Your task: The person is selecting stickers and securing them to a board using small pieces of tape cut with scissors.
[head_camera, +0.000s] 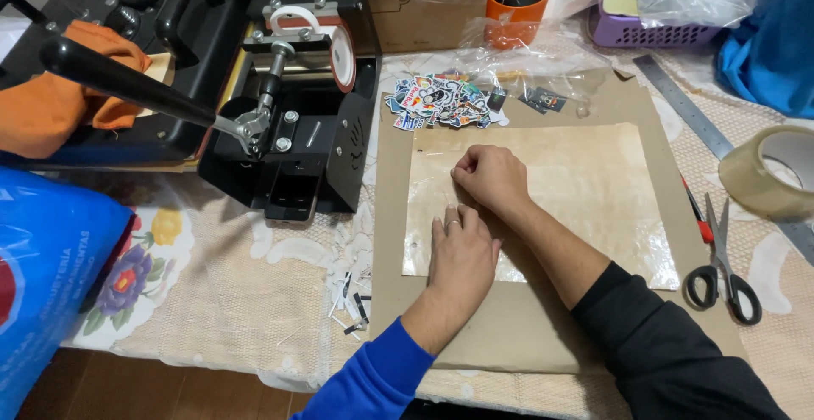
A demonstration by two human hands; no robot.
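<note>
1. Head view, left of frame: a black heat press [297, 123] stands just beside the cardboard sheet [526, 327].
2. Centre: the left hand [462, 255] lies flat, fingers together, pressing the glossy sheet [585, 191]; the right hand [490, 176] is curled, fingertips apparently pinching at its surface.
3. Steady flat pressure would likely keep the sheet from shifting.
4. Right: scissors [721, 272], a tape roll [772, 170] and a ruler [687, 106] crowd that edge; stickers [441, 102] lie above.

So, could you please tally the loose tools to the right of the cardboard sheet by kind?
Scissors: 1
Metal ruler: 1
Roll of clear tape: 1
Red-handled tool, kind unclear: 1
Total: 4
</note>
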